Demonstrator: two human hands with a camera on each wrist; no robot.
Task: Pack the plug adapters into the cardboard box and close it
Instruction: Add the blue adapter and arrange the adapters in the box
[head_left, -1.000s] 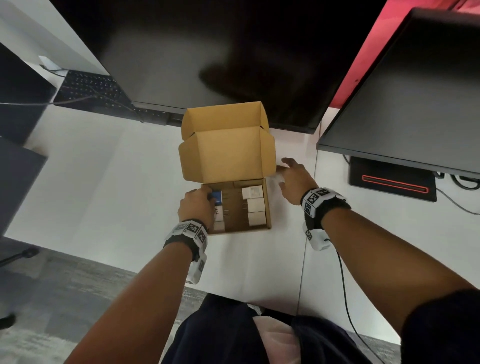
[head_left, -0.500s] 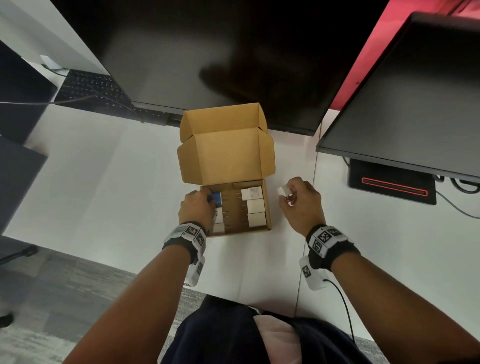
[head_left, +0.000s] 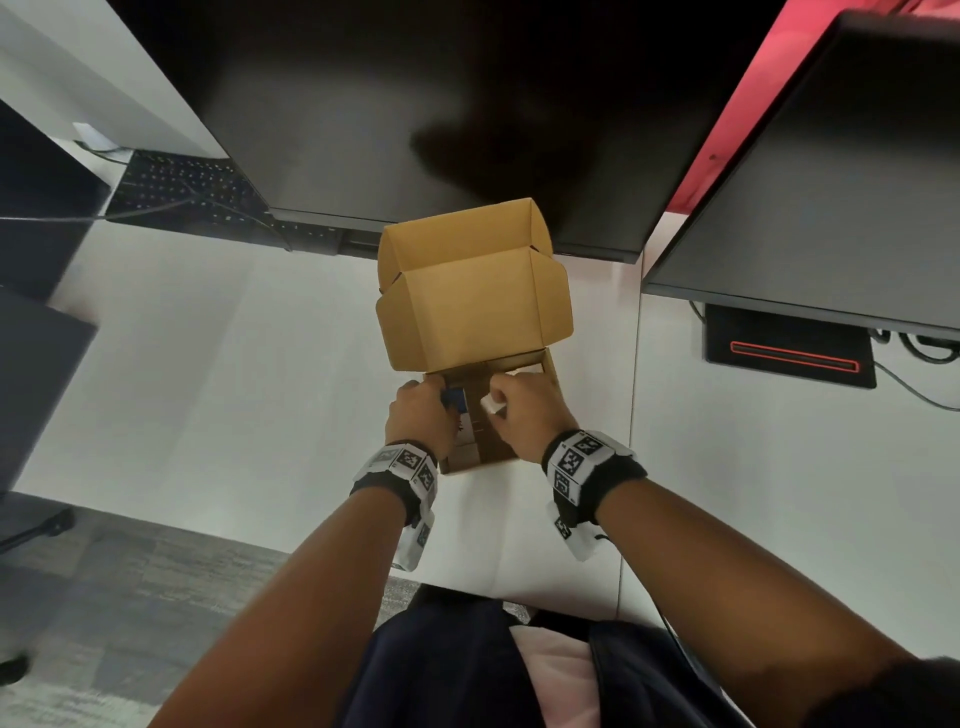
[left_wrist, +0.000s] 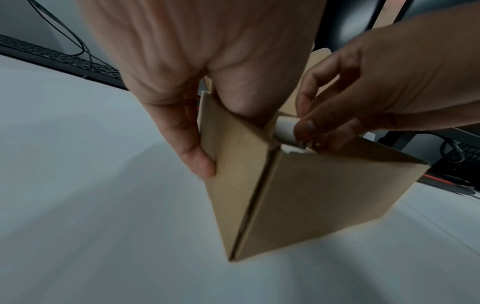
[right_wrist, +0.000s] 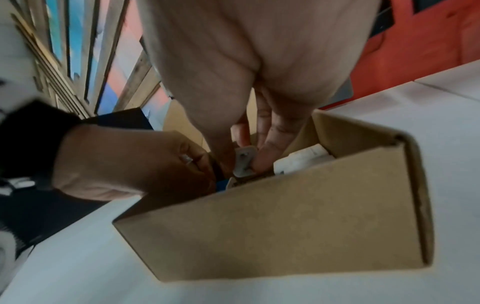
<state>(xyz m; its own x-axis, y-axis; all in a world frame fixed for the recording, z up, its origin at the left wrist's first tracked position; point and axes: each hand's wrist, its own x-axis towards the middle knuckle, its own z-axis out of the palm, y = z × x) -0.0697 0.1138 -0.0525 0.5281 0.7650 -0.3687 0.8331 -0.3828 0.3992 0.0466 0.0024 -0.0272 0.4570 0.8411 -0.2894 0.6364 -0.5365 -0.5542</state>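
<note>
The open cardboard box (head_left: 470, 306) stands on the white desk with its lid up. My right hand (head_left: 524, 415) pinches a small white plug adapter (head_left: 492, 404) over the box's middle; the same adapter (left_wrist: 285, 131) (right_wrist: 244, 162) shows in both wrist views, just above the rim. My left hand (head_left: 421, 415) grips the box's left wall (left_wrist: 231, 164), thumb inside, fingers outside. More white adapters (right_wrist: 301, 158) lie inside on the right, and a blue one (head_left: 454, 399) sits by my left thumb.
A large dark monitor (head_left: 415, 104) hangs right behind the box's lid. A second monitor (head_left: 831, 182) and a black device with a red line (head_left: 789, 358) are at the right. A keyboard (head_left: 182, 192) lies at the far left. My lap is at the desk's near edge.
My right hand reached to the right of the box, picked up a white adapter and carried it left over the box's opening. The left hand stayed on the left wall.
</note>
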